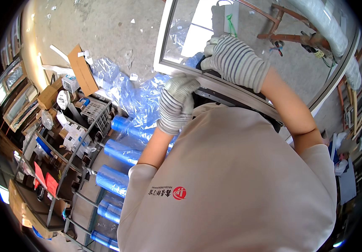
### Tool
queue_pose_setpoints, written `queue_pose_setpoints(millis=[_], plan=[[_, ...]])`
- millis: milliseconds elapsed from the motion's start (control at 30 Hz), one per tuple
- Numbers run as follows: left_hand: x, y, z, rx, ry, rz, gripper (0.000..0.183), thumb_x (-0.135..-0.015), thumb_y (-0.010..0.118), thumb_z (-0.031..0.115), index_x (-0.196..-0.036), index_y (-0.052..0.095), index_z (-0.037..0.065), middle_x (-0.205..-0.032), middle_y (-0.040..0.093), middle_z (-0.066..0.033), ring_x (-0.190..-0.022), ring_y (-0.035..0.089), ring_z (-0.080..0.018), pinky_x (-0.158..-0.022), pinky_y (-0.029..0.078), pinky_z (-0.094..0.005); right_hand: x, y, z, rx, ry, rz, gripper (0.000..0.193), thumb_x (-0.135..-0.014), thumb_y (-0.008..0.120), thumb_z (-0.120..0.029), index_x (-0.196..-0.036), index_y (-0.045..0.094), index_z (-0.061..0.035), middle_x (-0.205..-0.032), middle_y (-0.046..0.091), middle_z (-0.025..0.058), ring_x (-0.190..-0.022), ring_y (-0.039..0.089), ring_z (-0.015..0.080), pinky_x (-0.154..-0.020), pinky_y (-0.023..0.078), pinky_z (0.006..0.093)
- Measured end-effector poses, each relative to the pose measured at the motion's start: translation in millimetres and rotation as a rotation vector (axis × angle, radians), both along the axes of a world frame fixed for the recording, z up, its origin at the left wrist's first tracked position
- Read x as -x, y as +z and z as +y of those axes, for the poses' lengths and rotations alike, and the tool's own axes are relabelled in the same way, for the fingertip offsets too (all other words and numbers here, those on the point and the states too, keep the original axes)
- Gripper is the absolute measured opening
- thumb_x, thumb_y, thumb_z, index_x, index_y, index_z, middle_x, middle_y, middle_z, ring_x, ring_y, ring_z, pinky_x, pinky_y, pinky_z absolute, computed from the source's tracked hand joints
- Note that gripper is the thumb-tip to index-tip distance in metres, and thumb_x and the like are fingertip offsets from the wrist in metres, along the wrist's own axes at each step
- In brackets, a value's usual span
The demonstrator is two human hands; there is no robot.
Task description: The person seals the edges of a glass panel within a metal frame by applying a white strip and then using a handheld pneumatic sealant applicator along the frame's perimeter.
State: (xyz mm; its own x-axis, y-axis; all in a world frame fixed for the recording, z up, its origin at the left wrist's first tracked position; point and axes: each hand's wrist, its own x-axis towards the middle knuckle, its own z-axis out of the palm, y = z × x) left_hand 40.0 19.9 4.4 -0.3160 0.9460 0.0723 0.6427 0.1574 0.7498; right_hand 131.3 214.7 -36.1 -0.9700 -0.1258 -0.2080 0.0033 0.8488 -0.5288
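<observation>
The fingers of my right hand [239, 63], in a pale glove with dark stripes, are bent over a small dark piece [199, 64] at the top centre of the frame; I cannot tell whether they are closed tight on it. The fingers of my left hand [174, 105], gloved alike, are curled together left of centre; their tips are hidden, so I cannot tell whether they grip anything.

The window [160, 48], a white-bordered pane of glass, fills the upper right. Its near bar has its long axis slanting from the lower left corner, just above my left hand, down toward the right. From my left fingers the window lies up and to the right; my right hand reaches over that bar, above the glass. So the left hand is nearer the corner, while the right is further along the bar.

Crumpled blue plastic film [141, 98] lies on the left, with blue rolls [111, 180] below it. A metal rack [63, 172] stands at lower left, and concrete floor [109, 29] shows at upper left.
</observation>
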Motion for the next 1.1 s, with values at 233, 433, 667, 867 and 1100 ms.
queue_pose_setpoints(millis=[233, 433, 667, 867, 1100], plan=[[13, -9, 19, 0.229, 0.011, 0.466, 0.024, -0.066, 0.061, 0.004, -0.089, 0.060, 0.005, -0.089, 0.058, -0.0114, -0.092, 0.056, -0.0327, -0.099, 0.039, -0.0513, -3, 10, 0, 0.187, -0.255, 0.030, 0.024, -0.084, 0.054, -0.015, -0.104, 0.068, -0.0146, -0.095, 0.066, 0.0099, -0.089, 0.065, 0.0268, -0.073, 0.053, 0.0416], [-33, -11, 17, -0.013, -0.203, -0.099, 0.025, -0.066, 0.058, 0.001, -0.090, 0.061, 0.005, -0.096, 0.060, -0.0109, -0.097, 0.057, -0.0306, -0.094, 0.045, -0.0451, -21, 16, -13, 0.162, -0.328, -0.023, 0.027, -0.085, 0.055, -0.017, -0.111, 0.063, -0.0132, -0.095, 0.063, 0.0078, -0.080, 0.067, 0.0246, -0.066, 0.054, 0.0375], [-28, 1, -6, 0.028, 0.009, -0.245, 0.014, -0.080, 0.054, 0.003, -0.089, 0.063, 0.008, -0.094, 0.063, -0.0078, -0.096, 0.060, -0.0286, -0.085, 0.048, -0.0398, -31, 3, -40, 0.227, -0.290, 0.221, 0.034, -0.077, 0.065, -0.019, -0.108, 0.061, -0.0043, -0.088, 0.062, 0.0059, -0.075, 0.065, 0.0221, -0.060, 0.054, 0.0331], [-30, 0, -15, 0.067, 0.016, -0.161, 0.013, -0.080, 0.056, 0.003, -0.087, 0.064, 0.008, -0.094, 0.063, -0.0085, -0.097, 0.060, -0.0295, -0.084, 0.048, -0.0395, -9, 9, -42, 0.158, -0.301, 0.163, 0.034, -0.078, 0.065, -0.024, -0.107, 0.063, -0.0075, -0.089, 0.062, 0.0053, -0.076, 0.065, 0.0224, -0.101, 0.029, 0.0535], [-27, -2, -28, 0.139, 0.040, -0.159, 0.019, -0.074, 0.056, -0.002, -0.088, 0.065, 0.007, -0.094, 0.064, -0.0097, -0.096, 0.060, -0.0307, -0.085, 0.048, -0.0398, 3, 18, -30, 0.209, -0.242, -0.109, 0.027, -0.086, 0.054, -0.019, -0.110, 0.061, -0.0069, -0.099, 0.063, 0.0088, -0.084, 0.066, 0.0246, -0.074, 0.051, 0.0401]])
